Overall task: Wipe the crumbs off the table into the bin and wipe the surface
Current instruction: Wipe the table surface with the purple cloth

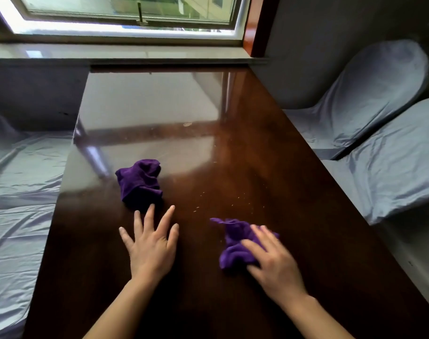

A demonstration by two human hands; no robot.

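Note:
A glossy dark wooden table (pixel 233 148) fills the middle of the view. Small pale crumbs (pixel 223 199) lie scattered right of centre. One crumpled purple cloth (pixel 140 184) sits on the table left of centre. My left hand (pixel 151 245) lies flat with fingers spread, its fingertips just short of that cloth. A second purple cloth (pixel 235 243) lies nearer the front right, and my right hand (pixel 274 263) presses down on it with blurred fingers. No bin is in view.
Chairs in pale blue-grey covers stand along the right side (pixel 370 99) and the left side (pixel 20 172) of the table. A windowsill (pixel 111 53) and window run along the far end. A small round mark (pixel 187 124) shows on the tabletop.

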